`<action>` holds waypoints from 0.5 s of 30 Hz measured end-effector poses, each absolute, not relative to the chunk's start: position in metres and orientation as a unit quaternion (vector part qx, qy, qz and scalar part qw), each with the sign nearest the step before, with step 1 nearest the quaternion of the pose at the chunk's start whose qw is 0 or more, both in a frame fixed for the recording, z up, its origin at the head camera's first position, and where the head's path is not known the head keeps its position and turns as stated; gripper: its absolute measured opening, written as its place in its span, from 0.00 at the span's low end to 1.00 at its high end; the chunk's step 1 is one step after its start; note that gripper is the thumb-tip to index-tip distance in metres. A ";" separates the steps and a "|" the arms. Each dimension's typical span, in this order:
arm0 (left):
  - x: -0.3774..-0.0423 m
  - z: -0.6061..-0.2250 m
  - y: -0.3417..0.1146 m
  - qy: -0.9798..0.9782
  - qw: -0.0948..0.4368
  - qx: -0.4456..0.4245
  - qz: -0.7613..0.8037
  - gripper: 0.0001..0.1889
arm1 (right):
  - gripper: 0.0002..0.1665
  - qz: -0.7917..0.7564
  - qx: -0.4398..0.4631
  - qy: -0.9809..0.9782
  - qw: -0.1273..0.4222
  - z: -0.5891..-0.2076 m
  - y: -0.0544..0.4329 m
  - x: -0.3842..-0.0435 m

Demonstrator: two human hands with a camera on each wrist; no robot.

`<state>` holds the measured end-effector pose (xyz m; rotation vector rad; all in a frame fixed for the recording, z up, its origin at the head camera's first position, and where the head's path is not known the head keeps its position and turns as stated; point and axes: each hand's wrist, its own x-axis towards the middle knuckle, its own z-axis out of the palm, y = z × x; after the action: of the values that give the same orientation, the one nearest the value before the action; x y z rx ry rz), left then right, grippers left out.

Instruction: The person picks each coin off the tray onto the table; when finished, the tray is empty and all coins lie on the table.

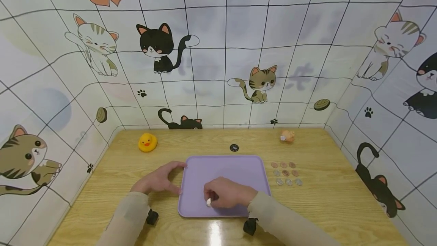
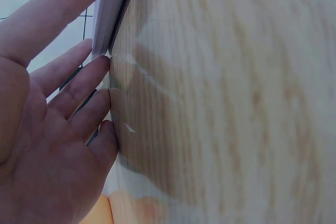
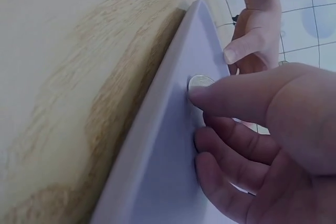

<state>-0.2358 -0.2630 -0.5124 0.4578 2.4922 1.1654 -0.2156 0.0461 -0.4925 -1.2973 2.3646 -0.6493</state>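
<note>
A silver coin (image 1: 208, 202) is pinched between thumb and fingers of my right hand (image 1: 228, 193), low over the front left part of the lilac tray (image 1: 222, 165). In the right wrist view, the coin (image 3: 200, 80) shows at the thumb tip, close to the tray's surface, with the other fingers curled beside it. My left hand (image 1: 160, 178) spreads along the tray's left edge, its thumb and fingertips right at the rim. The left wrist view shows that hand's palm (image 2: 58, 140) holding nothing, the fingers loosely extended beside the tray's side wall (image 2: 107, 14).
Right of the tray, several copper coins (image 1: 285, 172) and silver coins (image 1: 288, 182) lie in rows. Behind it are a black chip (image 1: 234, 147), a yellow rubber duck (image 1: 147, 142) at left and a small orange figure (image 1: 287, 136) at right. Cat-print walls (image 1: 211, 86) enclose the wooden table (image 1: 327, 200).
</note>
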 end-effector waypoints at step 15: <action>-0.234 -0.511 -0.262 0.882 0.178 0.156 0.408 0.51 | 0.09 -0.319 -0.420 0.827 0.192 -0.489 0.069 -0.219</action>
<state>-0.2340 -0.2617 -0.5106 0.4410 2.4945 1.1529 -0.2194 0.0691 -0.4888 -1.1796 2.3222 -0.8962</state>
